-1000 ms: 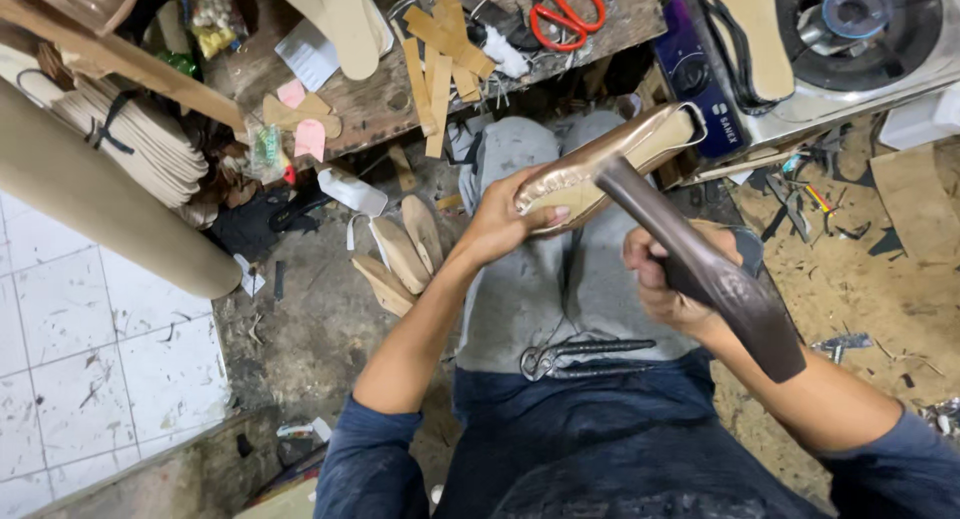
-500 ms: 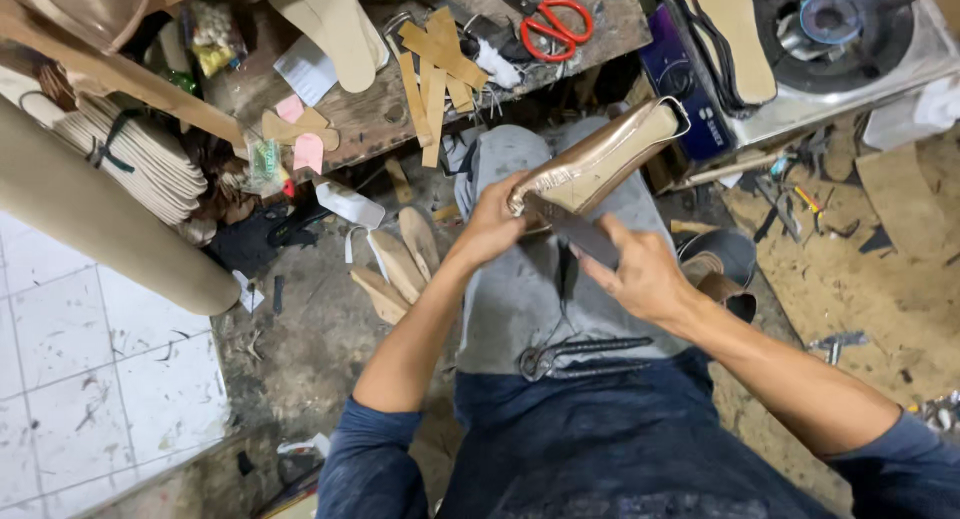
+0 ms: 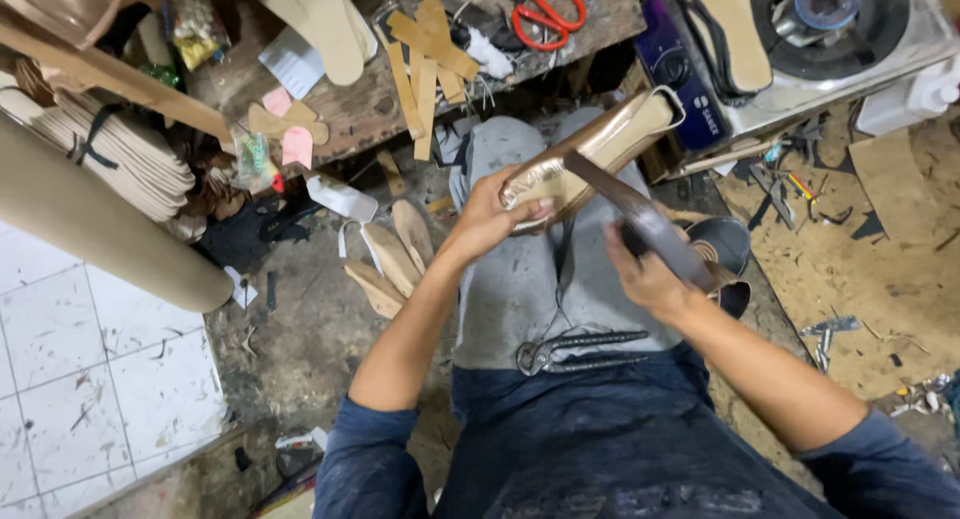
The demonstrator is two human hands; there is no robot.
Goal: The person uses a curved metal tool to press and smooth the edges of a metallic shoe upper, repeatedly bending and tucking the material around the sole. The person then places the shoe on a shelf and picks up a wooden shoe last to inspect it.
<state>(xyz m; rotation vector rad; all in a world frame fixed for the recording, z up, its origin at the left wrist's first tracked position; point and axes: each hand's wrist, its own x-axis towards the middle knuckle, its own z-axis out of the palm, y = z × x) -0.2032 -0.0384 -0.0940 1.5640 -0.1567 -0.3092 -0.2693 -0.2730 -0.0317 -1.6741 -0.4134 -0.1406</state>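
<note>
Two hands [image 3: 490,214] [image 3: 645,274] work above a littered floor [image 3: 300,329].

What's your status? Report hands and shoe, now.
Left hand clamped on gold shoe on its last, held over the lap. Right hand in a firm grip on flat dark tool, tip against the shoe. Pincers on lap, clear.

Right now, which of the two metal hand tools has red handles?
The red-handled scissors on the wooden workbench at the top; the dark metal pincers on the lap have bare dark handles.
</note>
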